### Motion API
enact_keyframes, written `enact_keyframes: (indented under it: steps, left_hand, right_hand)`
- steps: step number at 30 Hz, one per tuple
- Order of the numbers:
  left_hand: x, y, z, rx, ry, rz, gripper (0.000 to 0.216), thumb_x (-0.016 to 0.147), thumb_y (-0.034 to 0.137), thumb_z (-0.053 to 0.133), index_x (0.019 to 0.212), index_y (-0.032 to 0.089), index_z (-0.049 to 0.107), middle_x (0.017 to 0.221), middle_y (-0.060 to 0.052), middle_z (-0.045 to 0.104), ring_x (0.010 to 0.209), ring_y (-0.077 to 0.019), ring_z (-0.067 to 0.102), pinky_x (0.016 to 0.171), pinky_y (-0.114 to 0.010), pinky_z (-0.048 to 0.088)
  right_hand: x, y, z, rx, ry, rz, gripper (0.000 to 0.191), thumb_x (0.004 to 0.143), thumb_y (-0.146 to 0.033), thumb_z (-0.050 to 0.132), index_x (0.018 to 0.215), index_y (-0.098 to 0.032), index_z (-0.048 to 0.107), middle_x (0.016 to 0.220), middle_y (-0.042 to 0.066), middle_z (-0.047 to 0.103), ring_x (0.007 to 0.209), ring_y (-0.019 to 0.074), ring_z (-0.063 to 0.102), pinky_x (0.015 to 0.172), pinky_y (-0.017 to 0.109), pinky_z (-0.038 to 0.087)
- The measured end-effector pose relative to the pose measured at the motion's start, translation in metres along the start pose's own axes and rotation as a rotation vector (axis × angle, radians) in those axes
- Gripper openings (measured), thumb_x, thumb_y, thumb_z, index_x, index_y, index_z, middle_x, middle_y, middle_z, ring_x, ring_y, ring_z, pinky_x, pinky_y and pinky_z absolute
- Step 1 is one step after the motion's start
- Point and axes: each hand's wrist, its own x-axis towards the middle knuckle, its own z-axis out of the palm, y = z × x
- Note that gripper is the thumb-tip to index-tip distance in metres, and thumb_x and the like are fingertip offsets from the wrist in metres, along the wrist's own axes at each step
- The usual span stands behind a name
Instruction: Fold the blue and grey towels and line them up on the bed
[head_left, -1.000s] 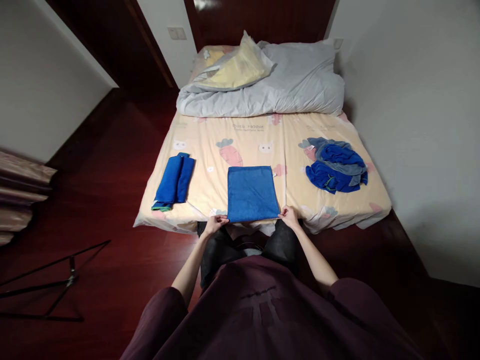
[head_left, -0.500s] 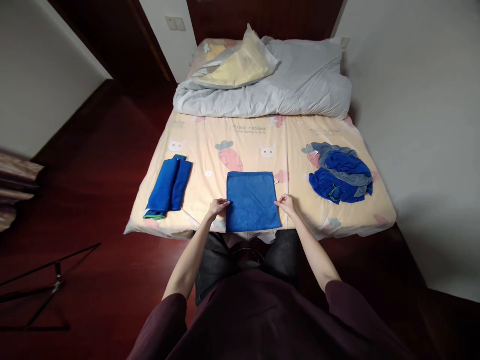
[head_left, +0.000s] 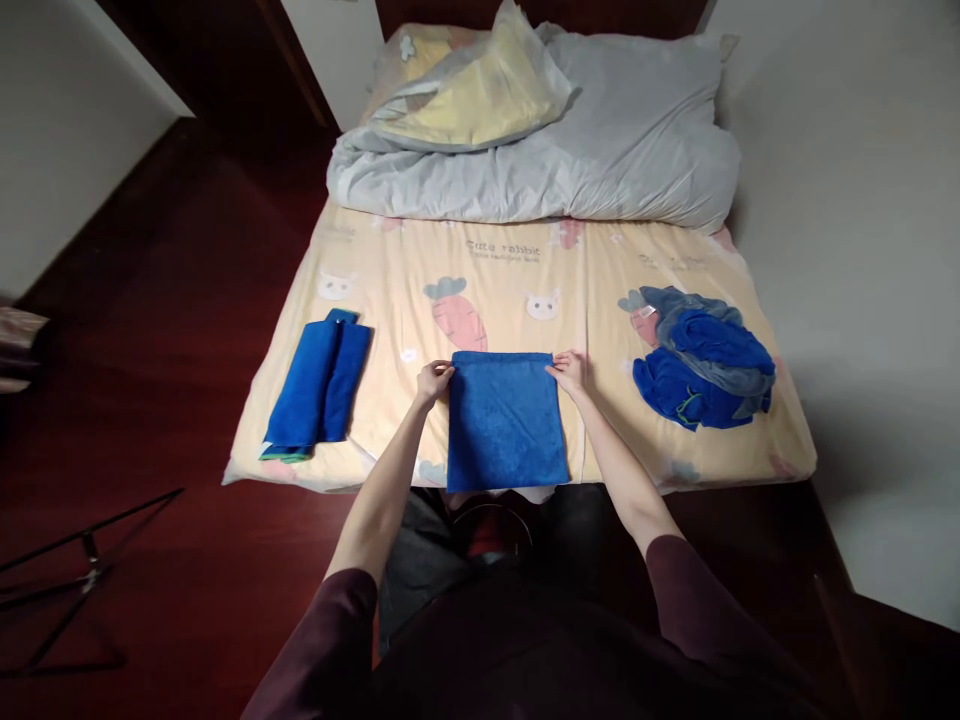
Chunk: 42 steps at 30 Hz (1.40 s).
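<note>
A blue towel [head_left: 505, 420], folded to a flat square, lies at the near edge of the bed [head_left: 510, 285]. My left hand [head_left: 434, 380] pinches its far left corner with curled fingers. My right hand [head_left: 569, 369] pinches its far right corner the same way. Two folded blue towels [head_left: 318, 387] lie side by side on the bed to the left. A loose heap of blue and grey towels [head_left: 703, 358] sits on the bed to the right.
A grey duvet [head_left: 570, 150] and a yellow pillow [head_left: 472, 95] are bunched at the head of the bed. A white wall runs along the bed's right side. Dark red wooden floor lies to the left, with a black tripod's legs [head_left: 67, 560] at the lower left.
Both hands have slid from the towel's near corners along its sides to its far corners. The camera has tipped forward, closer over the bed.
</note>
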Motion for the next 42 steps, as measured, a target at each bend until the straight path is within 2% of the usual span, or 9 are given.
enact_keyframes:
  steps: [7,16,24,30,33,36,38,40,42]
  left_hand:
    - [0.015,0.015,-0.002,0.250,0.011,0.210,0.012,0.082,0.030,0.071,0.085,0.020,0.077,0.093,-0.011,0.080,0.094,-0.0284,0.075,0.092,-0.037,0.055]
    - [0.035,0.029,0.008,0.325,0.124,0.259,0.015,0.089,0.033,0.068,0.085,0.020,0.073,0.089,-0.011,0.078,0.091,-0.0261,0.072,0.090,-0.035,0.054]
    - [0.036,0.047,0.011,0.729,-0.081,0.397,0.034,0.091,0.022,0.062,0.122,0.017,0.073,0.119,-0.013,0.071,0.111,-0.0266,0.066,0.106,-0.037,0.050]
    - [0.058,0.059,0.002,0.828,-0.201,0.401,0.018,0.087,0.021,0.067,0.103,0.015,0.075,0.104,-0.012,0.070,0.102,-0.0277,0.067,0.099,-0.038,0.053]
    - [0.061,0.072,0.009,0.769,-0.051,0.364,0.021,0.095,0.021,0.058,0.108,0.013,0.073,0.114,-0.016,0.068,0.107,-0.0289,0.066,0.101,-0.042,0.053]
    - [0.036,0.079,0.035,0.734,0.121,0.397,0.035,0.101,0.019,0.045,0.127,0.011,0.066,0.135,-0.022,0.061,0.129,-0.0351,0.058,0.111,-0.052,0.047]
    - [0.008,0.072,0.057,0.741,0.103,0.532,0.045,0.102,0.022,0.042,0.144,0.013,0.058,0.154,-0.021,0.051,0.147,-0.0372,0.044,0.122,-0.057,0.036]
    - [-0.017,0.056,0.073,0.745,-0.065,0.686,0.054,0.104,0.032,0.043,0.155,0.017,0.050,0.167,-0.015,0.040,0.158,-0.0348,0.028,0.130,-0.058,0.022]
    - [-0.027,0.039,0.076,0.737,-0.125,0.702,0.060,0.104,0.042,0.044,0.159,0.018,0.046,0.172,-0.011,0.032,0.163,-0.0332,0.017,0.133,-0.057,0.013]
  right_hand:
    - [0.018,0.010,0.008,-0.107,-0.016,-0.021,0.022,0.063,-0.028,0.086,0.070,-0.023,0.066,0.069,0.002,0.070,0.072,0.0219,0.070,0.081,0.042,0.063]
    - [0.036,0.003,0.005,-0.257,-0.019,-0.048,0.007,0.078,-0.019,0.076,0.075,-0.020,0.071,0.075,0.003,0.074,0.078,0.0211,0.072,0.082,0.036,0.062]
    - [0.035,-0.015,0.004,-0.698,-0.216,-0.043,0.024,0.087,-0.020,0.077,0.111,-0.017,0.077,0.112,0.008,0.078,0.106,0.0194,0.072,0.103,0.032,0.054]
    - [0.046,-0.025,-0.001,-0.853,-0.301,0.051,0.014,0.090,-0.030,0.078,0.100,-0.020,0.079,0.099,0.005,0.078,0.094,0.0196,0.071,0.091,0.030,0.055]
    - [0.041,-0.036,0.012,-0.911,-0.130,-0.047,0.021,0.098,-0.027,0.065,0.112,-0.016,0.076,0.114,0.012,0.075,0.108,0.0246,0.068,0.100,0.037,0.052]
    - [0.011,-0.043,0.041,-0.948,-0.021,-0.261,0.039,0.106,-0.025,0.046,0.137,-0.013,0.066,0.144,0.019,0.061,0.135,0.0320,0.054,0.115,0.049,0.042]
    - [-0.019,-0.041,0.061,-0.968,-0.105,-0.438,0.049,0.108,-0.031,0.042,0.154,-0.015,0.052,0.162,0.017,0.046,0.151,0.0332,0.038,0.124,0.054,0.031]
    - [-0.042,-0.032,0.072,-0.975,-0.301,-0.582,0.054,0.109,-0.038,0.041,0.160,-0.020,0.045,0.171,0.011,0.034,0.160,0.0293,0.025,0.131,0.053,0.021]
    - [-0.050,-0.021,0.071,-0.973,-0.406,-0.617,0.058,0.110,-0.044,0.039,0.163,-0.021,0.042,0.174,0.008,0.028,0.163,0.0262,0.019,0.133,0.051,0.013]
